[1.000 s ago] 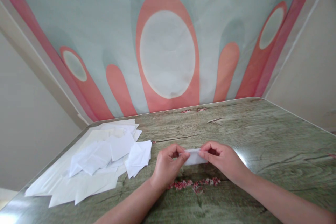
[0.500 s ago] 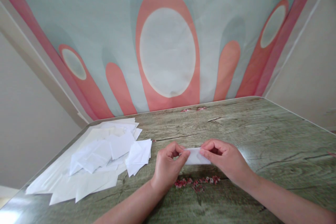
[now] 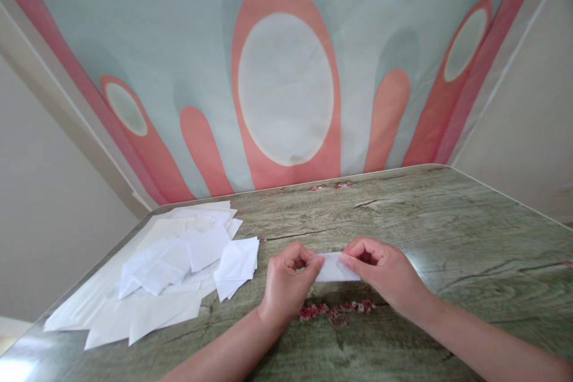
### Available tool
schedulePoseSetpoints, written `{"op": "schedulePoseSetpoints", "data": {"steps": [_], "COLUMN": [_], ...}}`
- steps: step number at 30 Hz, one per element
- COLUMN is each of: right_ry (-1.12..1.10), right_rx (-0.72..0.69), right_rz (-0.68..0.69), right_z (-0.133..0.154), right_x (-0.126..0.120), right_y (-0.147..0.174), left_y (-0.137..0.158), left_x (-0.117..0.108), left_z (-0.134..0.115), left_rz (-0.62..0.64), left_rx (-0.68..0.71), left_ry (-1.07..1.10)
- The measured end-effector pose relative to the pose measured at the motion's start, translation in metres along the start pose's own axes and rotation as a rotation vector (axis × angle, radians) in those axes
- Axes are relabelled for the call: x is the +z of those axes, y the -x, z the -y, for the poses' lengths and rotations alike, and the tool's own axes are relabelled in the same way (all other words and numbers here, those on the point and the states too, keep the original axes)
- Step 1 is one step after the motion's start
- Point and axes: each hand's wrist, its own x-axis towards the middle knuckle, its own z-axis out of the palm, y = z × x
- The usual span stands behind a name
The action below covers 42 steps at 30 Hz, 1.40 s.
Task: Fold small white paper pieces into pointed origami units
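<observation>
Small folded white paper strip [image 3: 333,267] pinched at both ends, left hand [image 3: 286,283] and right hand [image 3: 385,274] fingers clenched on it, barely shifted since a second ago, low over green wood-grain table [image 3: 447,239], right of loose white paper pile [image 3: 170,274].

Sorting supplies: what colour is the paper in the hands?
White, plain; head view shows the paper.
</observation>
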Motion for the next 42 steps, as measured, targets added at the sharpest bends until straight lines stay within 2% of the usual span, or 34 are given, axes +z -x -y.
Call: {"op": "schedulePoseSetpoints", "data": {"steps": [16,22,26,32,38,42], "right_ry": [0.030,0.132,0.211,0.400,0.469,0.490], "right_rx": [0.022,0.047,0.011,-0.164,-0.259,-0.283], "right_rz": [0.005,-0.004,0.022,0.097,0.128,0.141], "right_z": [0.001,-0.002,-0.013,-0.033,-0.036,-0.040], "right_x": [0.001,0.000,0.002,0.005,0.009,0.010], "right_y": [-0.001,-0.002,-0.006,-0.015,-0.015,-0.017], "left_y": [0.000,-0.004,-0.009,-0.014,-0.015,-0.017], "left_x": [0.001,0.001,-0.002,-0.002,0.000,0.000], "left_z": [0.001,0.004,0.006,0.015,0.019,0.021], "left_rz": [0.011,0.060,0.158,0.331,0.366,0.359], "left_rx": [-0.053,-0.081,-0.075,0.038,0.106,0.239], "left_ry": [0.025,0.007,-0.182,-0.501,-0.717,-0.706]}}
